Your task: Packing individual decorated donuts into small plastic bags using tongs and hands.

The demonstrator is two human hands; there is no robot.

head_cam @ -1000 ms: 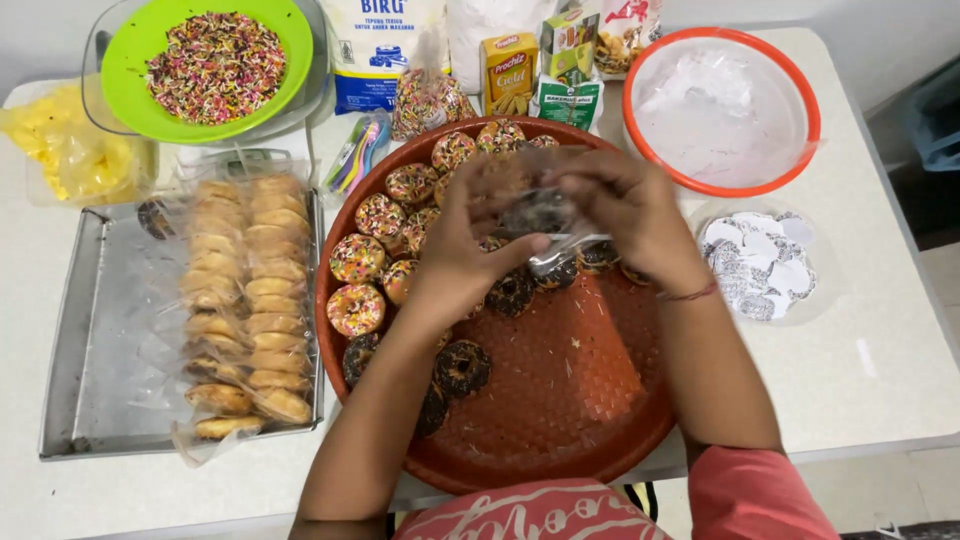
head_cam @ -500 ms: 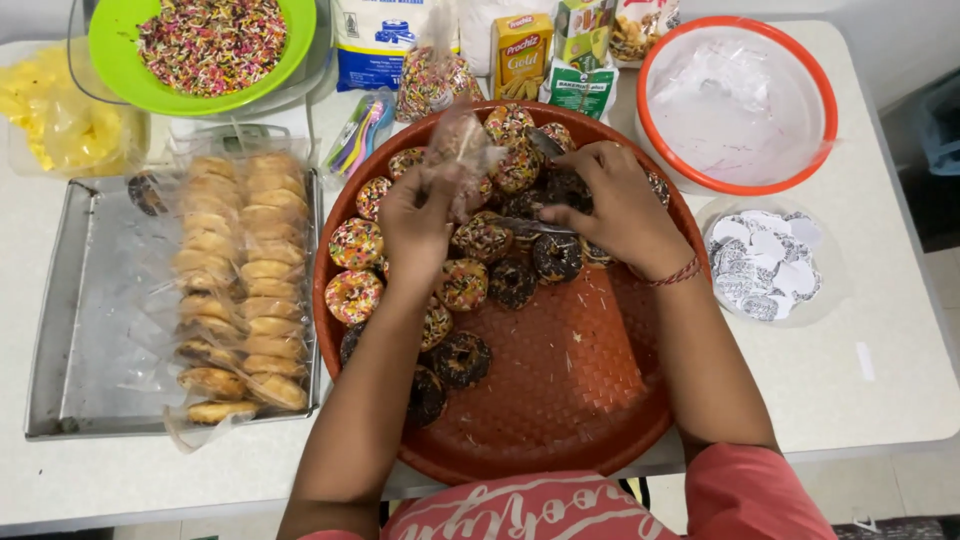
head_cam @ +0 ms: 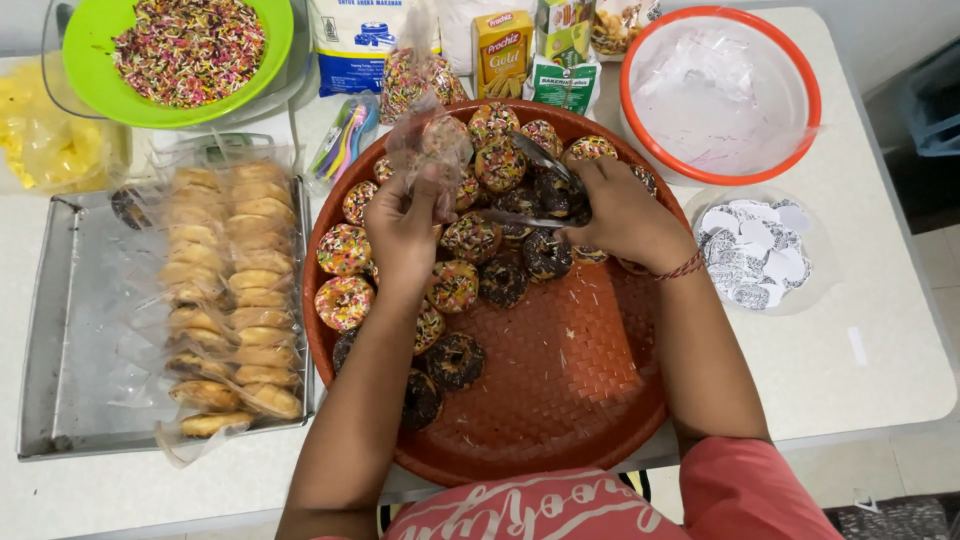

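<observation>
A person's left hand (head_cam: 405, 225) pinches a clear plastic bag (head_cam: 428, 150) w/ a sprinkled donut inside, fingers closed tight on its lower edge, lifting it above a round woven red tray (head_cam: 560, 400) so the bag hangs clear of the loose donuts (head_cam: 470, 240) below. The right hand (head_cam: 620, 215) is closed around metal tongs (head_cam: 540, 185), tips down among the dark-glazed ones at the tray's far side; whether the tongs grip a donut is hard to tell, the hand hides them. Left of the tray, bagged plain donuts (head_cam: 235, 290) lie stacked on a steel baking tray (head_cam: 80, 400). A green bowl of sprinkles (head_cam: 185, 45) is cut off at the top edge; boxes behind are partly out of frame.
</observation>
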